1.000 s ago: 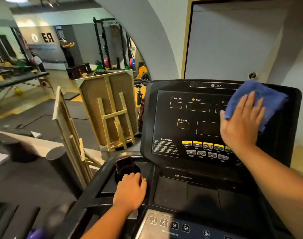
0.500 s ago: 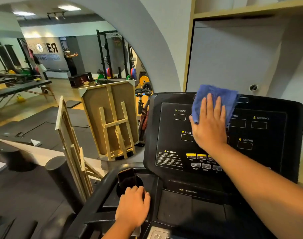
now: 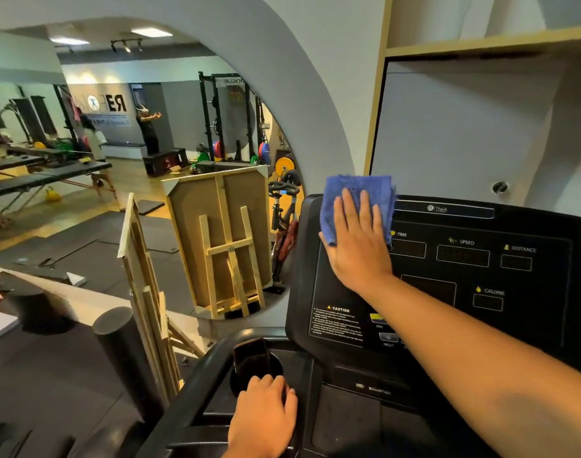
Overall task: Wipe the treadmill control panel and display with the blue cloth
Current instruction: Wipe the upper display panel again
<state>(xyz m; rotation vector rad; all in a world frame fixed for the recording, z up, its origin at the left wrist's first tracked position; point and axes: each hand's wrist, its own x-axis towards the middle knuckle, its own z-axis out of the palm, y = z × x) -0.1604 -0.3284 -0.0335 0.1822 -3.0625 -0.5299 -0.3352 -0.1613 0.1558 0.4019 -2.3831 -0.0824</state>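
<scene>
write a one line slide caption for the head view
Right hand presses a blue cloth flat on the treadmill control panel's upper left corner; left hand rests by the cup holder.

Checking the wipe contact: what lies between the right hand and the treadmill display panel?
The blue cloth, pressed flat under the right hand against the panel, in the head view.

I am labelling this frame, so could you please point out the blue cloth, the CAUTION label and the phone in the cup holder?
blue cloth (image 3: 355, 185): head view, upper edge above the fingers.
CAUTION label (image 3: 340, 310): head view, its heading.
phone (image 3: 251, 357): head view, middle of its dark screen.
</scene>
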